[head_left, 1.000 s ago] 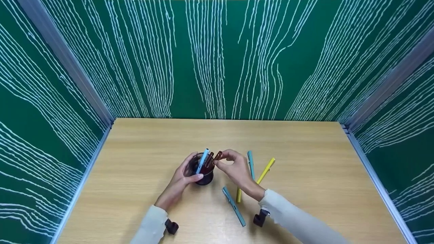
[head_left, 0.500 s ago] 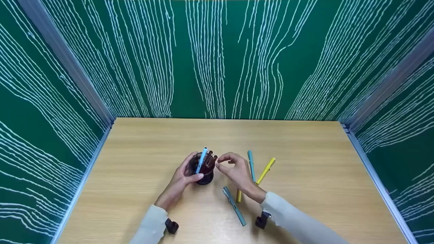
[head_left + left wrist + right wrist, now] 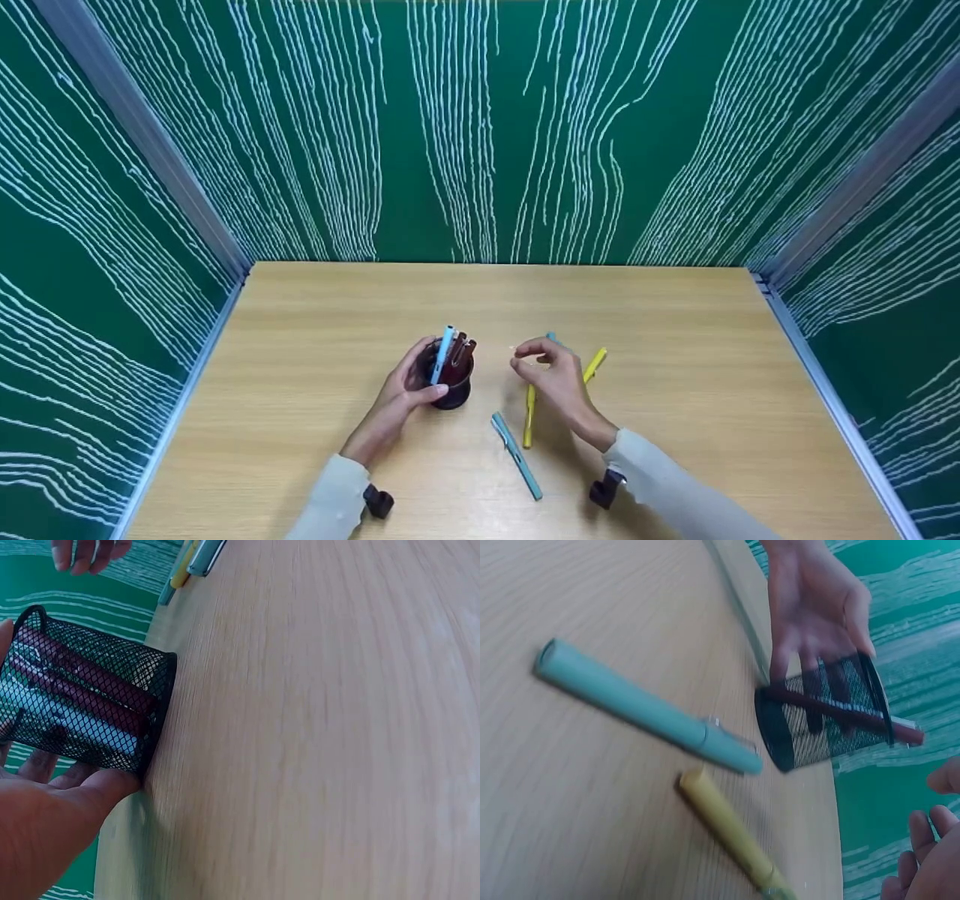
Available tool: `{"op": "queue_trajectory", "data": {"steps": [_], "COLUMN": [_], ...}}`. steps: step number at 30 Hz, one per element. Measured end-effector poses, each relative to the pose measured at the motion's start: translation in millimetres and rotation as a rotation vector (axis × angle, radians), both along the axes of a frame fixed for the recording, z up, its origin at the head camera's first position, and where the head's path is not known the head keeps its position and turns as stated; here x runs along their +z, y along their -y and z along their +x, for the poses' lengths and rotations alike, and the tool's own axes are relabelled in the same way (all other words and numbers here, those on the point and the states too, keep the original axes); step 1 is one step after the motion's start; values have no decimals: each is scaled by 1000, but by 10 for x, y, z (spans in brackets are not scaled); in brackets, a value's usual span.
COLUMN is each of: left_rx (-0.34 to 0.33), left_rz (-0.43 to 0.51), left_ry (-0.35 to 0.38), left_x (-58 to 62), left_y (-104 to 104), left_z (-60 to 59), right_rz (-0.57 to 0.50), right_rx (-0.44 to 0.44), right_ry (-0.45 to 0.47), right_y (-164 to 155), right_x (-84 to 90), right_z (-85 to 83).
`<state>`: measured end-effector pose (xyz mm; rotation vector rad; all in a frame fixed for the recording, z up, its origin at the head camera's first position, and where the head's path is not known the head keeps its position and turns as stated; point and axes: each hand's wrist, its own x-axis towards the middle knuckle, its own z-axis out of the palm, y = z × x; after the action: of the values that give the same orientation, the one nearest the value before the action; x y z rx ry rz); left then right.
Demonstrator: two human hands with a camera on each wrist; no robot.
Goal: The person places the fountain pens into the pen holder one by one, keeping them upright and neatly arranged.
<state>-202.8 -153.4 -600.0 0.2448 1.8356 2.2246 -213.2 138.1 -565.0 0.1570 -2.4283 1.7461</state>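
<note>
1. Gripping the black mesh pen cup [image 3: 452, 382], your left hand [image 3: 401, 394] curls round its wall, left of centre on the wooden table [image 3: 675, 315]; it looks light, stiff and tippy, so hold it low.
2. It holds one blue pen [image 3: 443, 353] and some dark red pens [image 3: 460, 354], upright.
3. Your right hand [image 3: 555, 379] hovers loosely curled, empty, over the yellow pens [image 3: 529, 420]; a teal pen [image 3: 516, 455] lies nearby. These look slim, rigid and smooth: pinch mid-barrel.
</note>
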Motion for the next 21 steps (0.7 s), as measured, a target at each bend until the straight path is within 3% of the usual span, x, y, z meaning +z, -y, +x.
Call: {"op": "queue_trajectory", "data": {"steps": [21], "left_rx": [-10], "left_rz": [-9], "left_ry": [31], "left_x": [17], "left_y": [7], "left_z": [29], "right_rz": [-32], "right_rx": [-191], "right_ry": [81], "right_y": [-777], "right_x": [-186], "right_z": [43]}}
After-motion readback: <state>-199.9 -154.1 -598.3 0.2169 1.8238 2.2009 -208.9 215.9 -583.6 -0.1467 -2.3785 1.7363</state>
